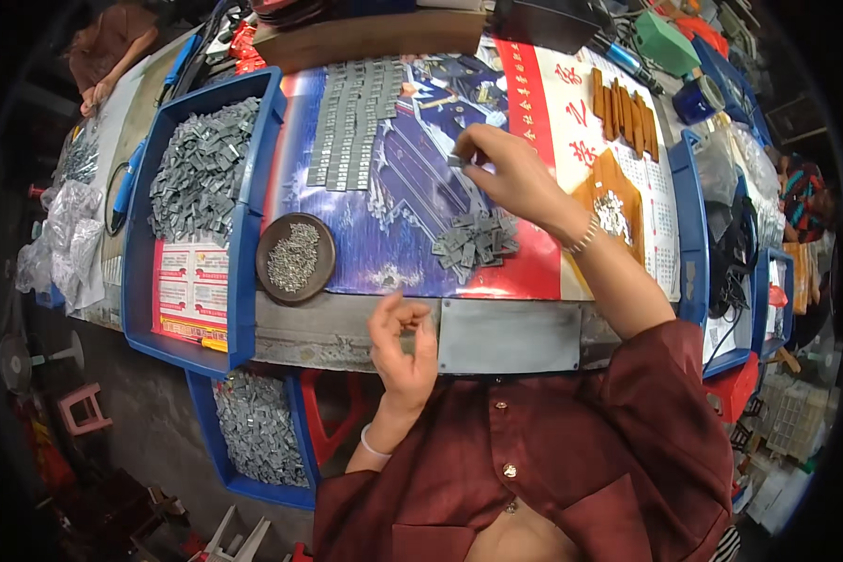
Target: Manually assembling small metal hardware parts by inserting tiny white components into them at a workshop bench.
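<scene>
My right hand [506,173] is over the middle of the poster-covered table, thumb and forefinger pinched on a small grey piece that is partly hidden. Below it lies a loose heap of flat grey pieces [476,244]. To its left, similar pieces stand in long rows [354,126]. My left hand [405,351] hangs near the table's front edge, fingers loosely curled, thumb apart from them, with nothing visible in it. Between the hands and the blue tray [270,122] sits a round dark bowl [326,245] of tiny metal parts. A grey metal plate [510,337] lies at the front edge.
The blue tray holds many grey pieces [201,173]; another blue bin [300,436] of them stands below the table. Brown strips [625,117] and small white parts on a brown sheet [632,201] lie to the right. Another person [112,51] sits at the far left.
</scene>
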### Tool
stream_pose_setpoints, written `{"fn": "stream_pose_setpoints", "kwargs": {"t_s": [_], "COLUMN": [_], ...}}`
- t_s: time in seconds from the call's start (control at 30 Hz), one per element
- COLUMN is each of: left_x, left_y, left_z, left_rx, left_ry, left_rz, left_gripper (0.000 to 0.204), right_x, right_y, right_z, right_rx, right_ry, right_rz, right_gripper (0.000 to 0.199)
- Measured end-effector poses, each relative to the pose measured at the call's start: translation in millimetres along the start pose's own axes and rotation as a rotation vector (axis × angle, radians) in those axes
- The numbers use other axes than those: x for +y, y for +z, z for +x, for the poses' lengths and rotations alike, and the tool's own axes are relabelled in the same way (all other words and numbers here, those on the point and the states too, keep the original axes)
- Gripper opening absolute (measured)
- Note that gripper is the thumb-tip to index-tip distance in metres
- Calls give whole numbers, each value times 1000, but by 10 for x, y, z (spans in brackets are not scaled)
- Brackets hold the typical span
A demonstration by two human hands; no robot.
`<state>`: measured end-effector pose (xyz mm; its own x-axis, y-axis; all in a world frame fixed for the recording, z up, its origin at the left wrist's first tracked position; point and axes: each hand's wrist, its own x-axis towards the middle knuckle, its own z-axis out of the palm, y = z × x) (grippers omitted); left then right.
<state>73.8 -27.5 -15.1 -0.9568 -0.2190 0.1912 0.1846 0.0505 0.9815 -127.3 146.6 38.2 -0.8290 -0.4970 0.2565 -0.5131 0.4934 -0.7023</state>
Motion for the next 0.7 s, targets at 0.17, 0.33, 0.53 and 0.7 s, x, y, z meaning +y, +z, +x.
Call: {"fn": "stream_pose_setpoints", "kwargs": {"t_s": [0.17, 0.33, 0.53, 0.7], "left_x": [-248, -308, -335, -325], "left_y": [-73, -32, -41, -44], "left_z": [-183, -200, -209, -177], "left_rx": [82, 151, 130, 129], "left_ry": [263, 260, 204, 224], "left_rz": [337, 263, 266, 281], "left_gripper": [41, 40, 39, 39], "right_x": [438, 439, 462, 443], "right_y": [553, 708, 753, 780], "right_z": [538, 817, 959, 1000], "right_rx": [42, 50, 83, 101], "right_ry": [-8, -23, -76, -41], "right_rz": [-149, -75, -102, -107], "right_gripper": [18, 15, 15, 15]}}
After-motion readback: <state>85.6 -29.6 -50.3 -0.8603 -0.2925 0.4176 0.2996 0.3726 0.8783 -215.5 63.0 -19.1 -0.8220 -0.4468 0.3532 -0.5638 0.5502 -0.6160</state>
